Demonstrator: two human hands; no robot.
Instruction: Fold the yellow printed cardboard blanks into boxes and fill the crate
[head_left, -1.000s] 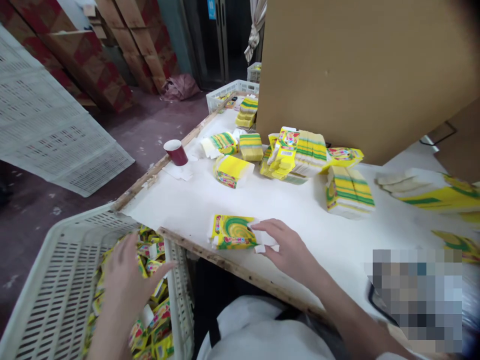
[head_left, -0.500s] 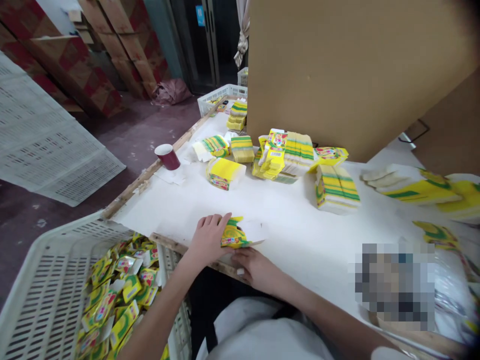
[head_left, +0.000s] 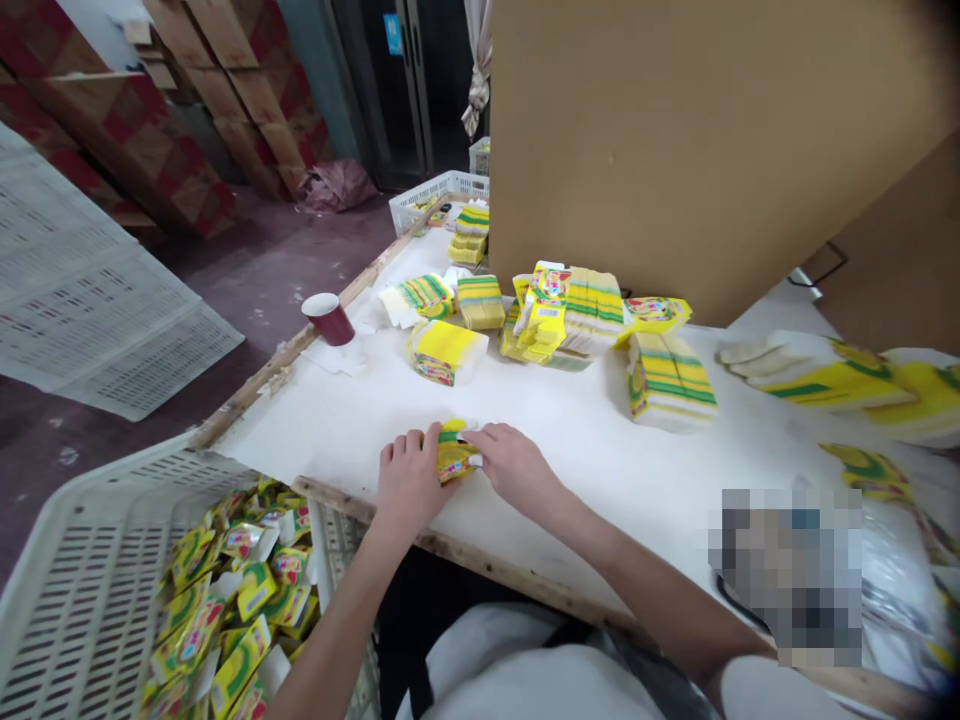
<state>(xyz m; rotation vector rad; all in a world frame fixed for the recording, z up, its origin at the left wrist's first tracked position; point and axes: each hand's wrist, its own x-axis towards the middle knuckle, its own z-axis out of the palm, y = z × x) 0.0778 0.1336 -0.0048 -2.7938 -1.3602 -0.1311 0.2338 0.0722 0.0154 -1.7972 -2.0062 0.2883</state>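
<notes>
A small yellow and green carton [head_left: 454, 455] is between my hands, over the white tabletop [head_left: 330, 420] near its front edge. My left hand [head_left: 409, 475] grips the carton from its left side, thumb along its near face. On the right, my right hand [head_left: 511, 462] has its fingers closed on the carton's white end flap. Beyond them lie a yellow carton bundle [head_left: 448, 350], a larger stack of flat cartons [head_left: 592, 310] and another stack [head_left: 671, 380].
At the lower left is a white crate [head_left: 97, 560] filled with folded cartons [head_left: 247, 600]. A maroon cup [head_left: 330, 320] stands by the table's left edge. A large cardboard sheet [head_left: 637, 150] rises behind the stacks. More cartons [head_left: 847, 375] lie at the right.
My right hand has moved up from the table edge to the carton's right end. The carton's white flap, which stuck out to the right, is now mostly folded in or covered.
</notes>
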